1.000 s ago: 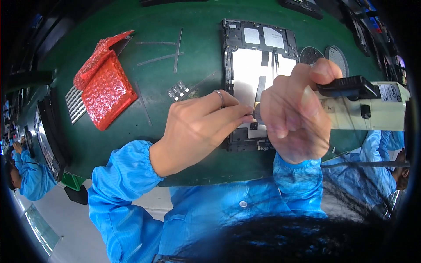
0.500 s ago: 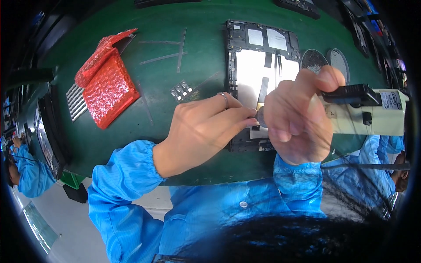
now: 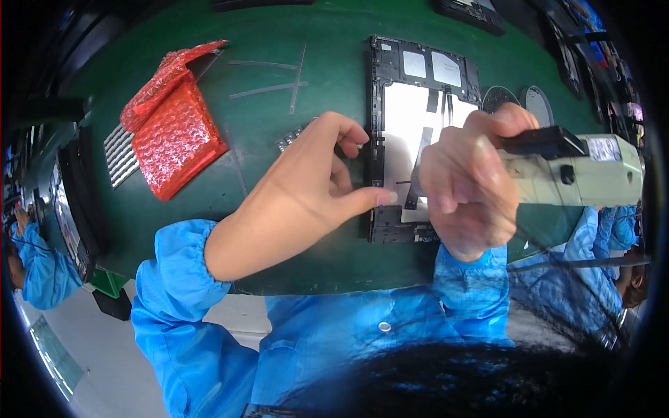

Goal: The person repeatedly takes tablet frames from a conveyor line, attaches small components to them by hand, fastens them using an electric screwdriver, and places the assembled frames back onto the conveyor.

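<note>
My right hand (image 3: 474, 181) is wrapped round a pale green electric screwdriver (image 3: 536, 182) with a black lever on top. Its slim tip points left, over the lower part of a flat device chassis (image 3: 377, 66) with a black frame and a silver plate. Over the chassis's left edge hovers my left hand (image 3: 300, 174), thumb and fingers spread apart, the thumb pointing toward the screwdriver tip. A small sheet with little metal pieces (image 3: 286, 142) lies partly hidden behind the left hand.
At left lie a red bubble-wrap pouch (image 3: 178, 136) and a white ridged strip (image 3: 120, 160). Thin clear strips (image 3: 265, 64) are behind them. Two round dishes (image 3: 536, 104) stand right of the chassis. Co-workers in blue (image 3: 42, 272) sit at both sides.
My left hand has drawn back left from the screwdriver tip, its pinched fingers now spread. It now covers part of the small sheet. The right hand and screwdriver stay almost in place.
</note>
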Demonstrator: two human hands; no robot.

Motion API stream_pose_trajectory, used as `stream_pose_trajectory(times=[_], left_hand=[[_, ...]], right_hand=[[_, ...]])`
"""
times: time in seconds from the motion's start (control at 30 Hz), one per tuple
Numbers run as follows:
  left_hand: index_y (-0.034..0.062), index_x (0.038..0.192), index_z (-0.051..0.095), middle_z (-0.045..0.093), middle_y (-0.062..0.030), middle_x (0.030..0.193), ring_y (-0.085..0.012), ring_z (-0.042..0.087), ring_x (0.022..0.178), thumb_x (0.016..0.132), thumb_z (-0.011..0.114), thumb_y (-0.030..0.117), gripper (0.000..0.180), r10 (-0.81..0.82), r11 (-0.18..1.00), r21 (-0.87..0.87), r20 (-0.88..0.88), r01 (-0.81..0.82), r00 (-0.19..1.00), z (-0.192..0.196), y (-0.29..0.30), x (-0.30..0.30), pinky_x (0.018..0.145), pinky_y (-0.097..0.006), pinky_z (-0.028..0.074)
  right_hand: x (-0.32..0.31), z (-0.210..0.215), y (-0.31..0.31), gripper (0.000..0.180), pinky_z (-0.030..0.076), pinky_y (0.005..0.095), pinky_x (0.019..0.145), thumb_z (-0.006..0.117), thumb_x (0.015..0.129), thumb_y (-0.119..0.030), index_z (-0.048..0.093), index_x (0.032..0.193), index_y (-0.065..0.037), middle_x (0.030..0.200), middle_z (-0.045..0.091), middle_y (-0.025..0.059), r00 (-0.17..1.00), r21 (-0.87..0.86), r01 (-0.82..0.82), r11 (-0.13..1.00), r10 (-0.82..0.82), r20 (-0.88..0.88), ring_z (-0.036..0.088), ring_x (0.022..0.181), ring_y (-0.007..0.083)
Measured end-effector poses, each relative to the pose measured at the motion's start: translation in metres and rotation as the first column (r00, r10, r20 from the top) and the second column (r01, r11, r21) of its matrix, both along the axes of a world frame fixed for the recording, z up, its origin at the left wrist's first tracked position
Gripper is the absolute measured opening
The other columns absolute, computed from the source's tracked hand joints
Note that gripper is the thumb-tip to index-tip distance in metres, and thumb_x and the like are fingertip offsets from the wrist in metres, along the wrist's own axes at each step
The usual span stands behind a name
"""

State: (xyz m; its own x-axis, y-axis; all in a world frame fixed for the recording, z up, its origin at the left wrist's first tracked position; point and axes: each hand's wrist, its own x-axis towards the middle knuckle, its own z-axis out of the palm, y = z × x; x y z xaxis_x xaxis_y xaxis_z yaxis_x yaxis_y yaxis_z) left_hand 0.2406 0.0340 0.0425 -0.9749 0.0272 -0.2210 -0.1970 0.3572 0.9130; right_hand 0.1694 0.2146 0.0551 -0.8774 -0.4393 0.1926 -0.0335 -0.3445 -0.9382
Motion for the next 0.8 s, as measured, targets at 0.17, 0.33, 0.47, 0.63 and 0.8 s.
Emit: stream_pose_trajectory(times=[0.17,0.33,0.47,0.63,0.8], left_hand=[[-0.0017,0.108,0.047,0.058,-0.0128,0.095,-0.0197,0.061,0.073,0.077,0.081,0.011,0.048,0.026,0.958,0.284,0.044,-0.037,0.999,-0.025,0.011,0.002,0.066,-0.032,0.051],[-0.0018,0.107,0.047,0.058,-0.0136,0.093,-0.0205,0.061,0.072,0.077,0.079,0.005,0.044,0.049,0.95,0.306,0.036,-0.058,0.998,-0.024,0.012,0.002,0.065,-0.033,0.051],[-0.0023,0.106,0.047,0.058,-0.0144,0.093,-0.0212,0.063,0.072,0.077,0.078,0.003,0.042,0.056,0.927,0.367,0.056,-0.073,0.997,-0.027,0.011,0.002,0.064,-0.034,0.05],[-0.0001,0.11,0.046,0.056,-0.0117,0.101,-0.0194,0.064,0.079,0.078,0.075,0.003,0.044,0.016,0.938,0.343,0.06,-0.035,0.998,-0.029,0.005,0.002,0.066,-0.033,0.052],[0.0017,0.115,0.046,0.054,-0.0088,0.107,-0.0167,0.064,0.087,0.078,0.073,0.002,0.046,-0.036,0.941,0.337,0.107,-0.002,0.994,-0.026,0.003,0.002,0.069,-0.032,0.053]], right_hand=[[0.003,-0.006,-0.011,0.03,0.034,0.0282,0.045,0.054,0.094,-0.001,0.043,0.121,-0.01,0.072,0.044,0.0027,0.993,0.141,-0.014,0.99,0.03,-0.112,0.042,0.049,0.0137],[0.002,-0.011,-0.008,0.031,0.034,0.0291,0.044,0.056,0.094,-0.001,0.042,0.12,-0.011,0.072,0.045,0.0037,0.988,0.235,-0.024,0.972,0.059,-0.143,0.042,0.048,0.0142],[0.005,-0.011,-0.01,0.031,0.035,0.0292,0.043,0.058,0.093,-0.002,0.043,0.117,-0.013,0.071,0.044,0.0034,0.985,0.294,-0.013,0.956,0.064,-0.162,0.041,0.046,0.0144],[0.006,-0.009,-0.013,0.031,0.035,0.0286,0.042,0.059,0.092,-0.002,0.044,0.116,-0.014,0.071,0.043,0.0032,0.992,0.313,0.007,0.95,0.034,-0.124,0.04,0.045,0.0148],[0.007,-0.009,-0.012,0.029,0.035,0.029,0.042,0.059,0.093,-0.002,0.044,0.114,-0.015,0.072,0.044,0.0031,0.984,0.365,0.006,0.931,0.058,-0.166,0.041,0.046,0.0148]])
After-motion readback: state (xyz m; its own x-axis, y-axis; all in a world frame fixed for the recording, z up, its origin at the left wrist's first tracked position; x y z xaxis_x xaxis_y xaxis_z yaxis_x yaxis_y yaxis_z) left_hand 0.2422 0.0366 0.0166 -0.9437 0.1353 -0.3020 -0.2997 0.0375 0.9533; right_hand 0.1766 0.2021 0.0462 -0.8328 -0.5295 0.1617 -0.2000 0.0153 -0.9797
